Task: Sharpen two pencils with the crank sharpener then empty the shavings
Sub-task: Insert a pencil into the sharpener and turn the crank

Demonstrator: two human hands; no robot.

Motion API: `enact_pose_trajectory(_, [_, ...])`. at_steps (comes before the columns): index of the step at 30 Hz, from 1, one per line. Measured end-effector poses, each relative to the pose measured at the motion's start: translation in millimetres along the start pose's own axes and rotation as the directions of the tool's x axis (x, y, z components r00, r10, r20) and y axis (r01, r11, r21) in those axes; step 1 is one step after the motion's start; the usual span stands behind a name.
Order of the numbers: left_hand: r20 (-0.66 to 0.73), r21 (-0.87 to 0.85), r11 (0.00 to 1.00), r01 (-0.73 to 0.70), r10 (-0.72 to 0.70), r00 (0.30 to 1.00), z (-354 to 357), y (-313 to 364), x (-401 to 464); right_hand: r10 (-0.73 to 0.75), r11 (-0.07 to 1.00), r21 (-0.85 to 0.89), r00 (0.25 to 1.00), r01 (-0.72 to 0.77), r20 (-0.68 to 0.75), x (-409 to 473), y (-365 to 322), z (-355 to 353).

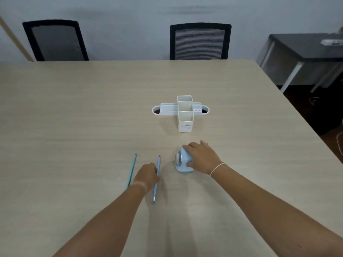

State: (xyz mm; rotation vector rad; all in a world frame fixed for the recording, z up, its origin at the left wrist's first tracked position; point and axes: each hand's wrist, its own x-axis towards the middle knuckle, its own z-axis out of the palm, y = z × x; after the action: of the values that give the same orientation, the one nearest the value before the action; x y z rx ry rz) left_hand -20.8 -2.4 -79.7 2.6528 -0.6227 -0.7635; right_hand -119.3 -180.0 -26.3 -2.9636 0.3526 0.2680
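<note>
A light blue crank sharpener (182, 162) stands on the beige table (92, 108), and my right hand (201, 156) wraps over its top and right side. A blue pencil (156, 180) with a red end lies lengthwise just left of the sharpener. My left hand (147, 176) rests on the middle of that pencil with fingers curled around it; the pencil still touches the table. A teal pencil (132, 169) lies loose further left, almost parallel to the blue one. The sharpener's crank is hidden under my right hand.
A white desk organiser (183, 113) with two tall cups and side trays stands behind the sharpener. Two black mesh chairs (199, 41) are at the table's far edge. A dark side table (304, 47) stands at the right, beyond the table's right edge.
</note>
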Motion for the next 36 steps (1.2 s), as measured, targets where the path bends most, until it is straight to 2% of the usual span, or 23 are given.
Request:
enact_pose_trajectory(6, [-0.028,-0.038,0.999,-0.017,0.016,0.999,2,-2,0,0.024,0.999,0.026,1.000,-0.024,-0.008,2,0,3])
enact_pose_trajectory(13, [-0.123,-0.056,0.985,-0.160,0.152,0.981,-40,-2,-2,0.014,0.999,0.029,1.000,-0.014,-0.005,2,2,1])
enact_pose_trajectory(18, [-0.037,0.010,0.969,-0.247,0.247,0.968,-58,-8,1,0.017,0.999,0.044,1.000,-0.017,0.006,2,1,0])
enact_pose_trajectory(26, [-0.064,0.060,0.961,-0.271,0.274,0.959,-51,6,7,0.010,0.999,0.052,1.000,-0.010,-0.003,2,1,-1])
enact_pose_trajectory(36, [-0.078,-0.088,0.957,-0.278,0.272,0.959,-41,20,16,0.013,0.998,0.064,1.000,-0.011,-0.016,0,0,-1])
